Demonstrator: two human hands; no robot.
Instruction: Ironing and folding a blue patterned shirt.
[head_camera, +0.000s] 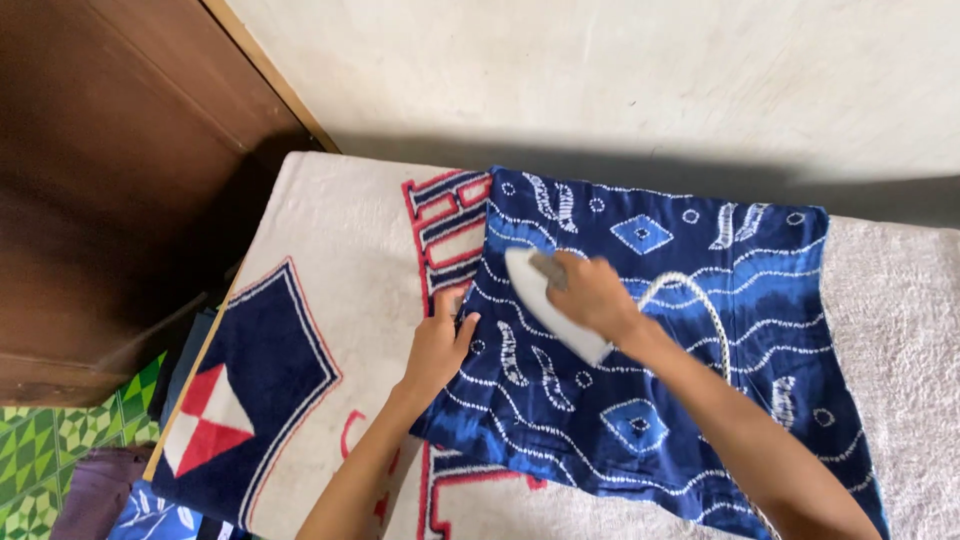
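A: Where is the iron lying, and which hand is on it?

B: The white iron (556, 303) is resting at the centre of the frame on the blue patterned cloth (660, 350). The right hand (592, 292) is gripping its handle from above, fingers wrapped shut around it. The long axis of the iron is running from upper left to lower right, with the pointed nose toward the upper left.

A: And the other hand?

B: The left hand (438, 345) is lying just left of the iron, pressing the left edge of the cloth flat. Its fingers are loosely spread, tips on the hem; whether they are pinching the fabric cannot be told.

A: What is around the iron?

B: The cord (700, 300) is looping from the heel of the iron toward the right, over the right forearm. Open cloth is lying to the right and below the iron; the left edge is near the nose. The cloth is lying on a printed towel (330, 300) covering the worktop (900, 300). A brown wooden cabinet (110, 180) is standing at the upper left, a pale wall (600, 80) along the top, and green tiled floor (40, 440) at the lower left.
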